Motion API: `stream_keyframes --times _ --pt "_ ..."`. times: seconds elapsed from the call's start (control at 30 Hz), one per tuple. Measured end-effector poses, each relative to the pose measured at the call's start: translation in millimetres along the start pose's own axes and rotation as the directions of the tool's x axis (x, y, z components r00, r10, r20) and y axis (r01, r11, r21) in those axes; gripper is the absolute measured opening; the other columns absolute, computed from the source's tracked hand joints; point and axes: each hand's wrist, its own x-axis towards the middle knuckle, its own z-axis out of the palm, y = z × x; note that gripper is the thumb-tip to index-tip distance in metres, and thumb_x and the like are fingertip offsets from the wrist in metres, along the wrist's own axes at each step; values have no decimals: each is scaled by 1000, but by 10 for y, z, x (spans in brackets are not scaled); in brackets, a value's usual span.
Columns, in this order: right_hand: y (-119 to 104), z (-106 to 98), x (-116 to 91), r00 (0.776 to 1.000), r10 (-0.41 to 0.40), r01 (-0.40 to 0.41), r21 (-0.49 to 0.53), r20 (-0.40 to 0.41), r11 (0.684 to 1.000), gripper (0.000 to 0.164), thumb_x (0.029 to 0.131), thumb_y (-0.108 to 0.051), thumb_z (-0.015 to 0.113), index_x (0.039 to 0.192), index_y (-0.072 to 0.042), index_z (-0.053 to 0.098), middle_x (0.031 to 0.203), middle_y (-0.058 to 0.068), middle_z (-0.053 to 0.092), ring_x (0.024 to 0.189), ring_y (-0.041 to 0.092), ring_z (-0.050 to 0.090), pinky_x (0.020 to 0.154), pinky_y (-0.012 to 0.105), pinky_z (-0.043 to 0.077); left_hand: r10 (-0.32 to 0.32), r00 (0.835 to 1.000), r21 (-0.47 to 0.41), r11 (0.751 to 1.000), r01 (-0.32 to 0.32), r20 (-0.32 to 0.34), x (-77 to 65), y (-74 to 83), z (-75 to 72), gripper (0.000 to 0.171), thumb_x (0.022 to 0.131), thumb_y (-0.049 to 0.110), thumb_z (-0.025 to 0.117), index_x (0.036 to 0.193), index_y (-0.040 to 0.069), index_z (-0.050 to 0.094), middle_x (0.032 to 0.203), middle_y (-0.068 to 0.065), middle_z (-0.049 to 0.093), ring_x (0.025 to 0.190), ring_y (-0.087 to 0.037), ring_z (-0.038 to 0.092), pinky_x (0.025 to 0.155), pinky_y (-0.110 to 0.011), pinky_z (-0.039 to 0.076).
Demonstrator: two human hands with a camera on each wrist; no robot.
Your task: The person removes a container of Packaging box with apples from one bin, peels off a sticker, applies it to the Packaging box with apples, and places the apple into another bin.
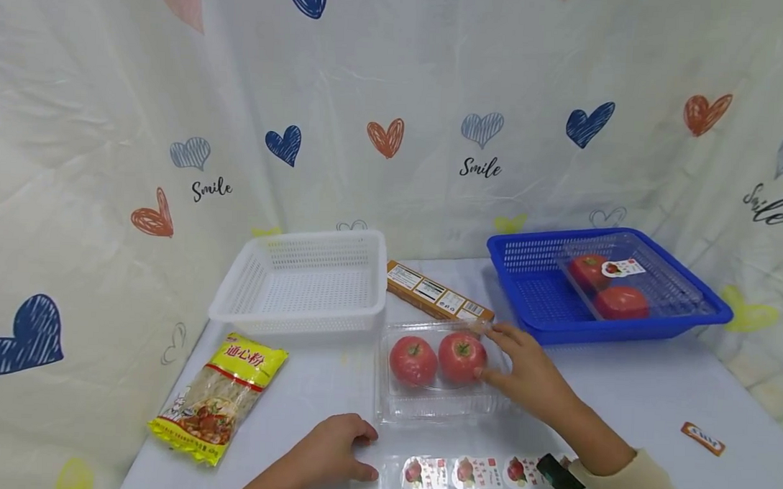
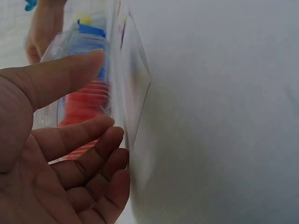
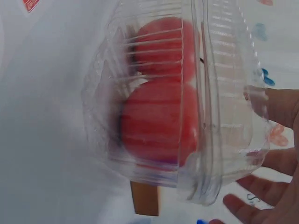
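Observation:
A clear plastic clamshell box [image 1: 424, 409] with two red tomatoes [image 1: 413, 361] inside stands at the middle of the table. My right hand [image 1: 532, 372] is at its right side, fingers spread over the clear lid [image 3: 229, 88] and touching it. In the right wrist view the tomatoes show through the ribbed plastic. Nearer the table's front, my left hand [image 1: 335, 447] rests with thumb and fingers apart and nothing between them. Beside its thumb lies a strip of printed stickers [image 1: 425, 474], its right end partly hidden by the right sleeve.
A white basket [image 1: 298, 320] stands back left, with a yellow pasta bag [image 1: 221, 397] before it. Behind the clamshell lies a brown carton [image 1: 438, 293]. The blue basket [image 1: 537, 325] at back right holds another labelled tomato box [image 1: 681, 290]. A small orange packet [image 1: 703, 438] lies far right.

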Motion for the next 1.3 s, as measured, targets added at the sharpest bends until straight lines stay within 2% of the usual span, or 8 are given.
stream_keyframes --times 0.1,0.3,0.6,0.77,0.87,1.0,1.1,1.3 --pt "-79 8 -60 995 -79 76 -41 -58 996 61 81 -30 80 132 -5 59 134 14 53 125 40 46 94 63 42 13 1000 56 998 -13 5 -3 32 51 49 66 40 88 105 18 70 85 17 54 79 -3 50 82 -32 50" --pt "-204 72 -133 959 -243 232 -86 -145 969 41 78 -23 83 114 -7 70 116 6 63 112 29 57 91 50 50 -8 1000 29 1000 7 18 -22 90 88 50 64 37 90 105 20 66 85 15 52 77 -6 48 79 -33 50" --pt "-292 179 -156 928 -335 327 -71 -165 942 34 76 -21 84 106 -10 72 116 5 64 107 21 58 87 42 53 -7 999 58 998 5 35 -35 84 104 34 65 29 89 82 23 60 75 13 50 69 -7 47 66 -28 45" --pt "-303 200 -168 916 -363 357 -69 -168 932 33 76 -20 85 105 -13 72 115 1 64 105 17 56 86 41 54 -38 995 -58 997 43 94 -12 108 73 30 71 28 87 80 22 59 72 9 55 68 -9 49 64 -28 44" --pt "-320 200 -180 910 -381 377 -61 -165 924 34 75 -19 85 106 -14 72 112 -4 64 105 14 56 85 39 54 7 991 -170 985 16 134 -28 129 38 24 77 25 83 81 20 60 71 9 56 68 -7 49 64 -26 44" --pt "-351 181 -207 896 -422 422 -30 -141 906 32 77 -20 84 106 -14 72 112 -6 63 106 14 58 86 38 53 146 970 -356 932 -68 195 -70 183 -73 17 84 21 76 83 17 59 65 9 49 64 -4 43 58 -21 36" --pt "-378 146 -225 864 -488 494 18 -126 870 30 77 -20 83 106 -17 72 112 -7 63 105 14 60 85 37 54 249 945 -463 877 -127 213 -87 260 -200 15 86 19 72 83 14 58 63 9 47 62 -3 41 54 -20 30" --pt "-485 78 -222 748 -652 663 164 -123 731 30 80 -15 81 107 -22 71 107 -11 63 98 9 60 83 26 52 302 935 -625 770 -124 186 -48 396 -342 11 90 10 66 93 7 55 79 1 65 68 -9 62 63 -21 51"
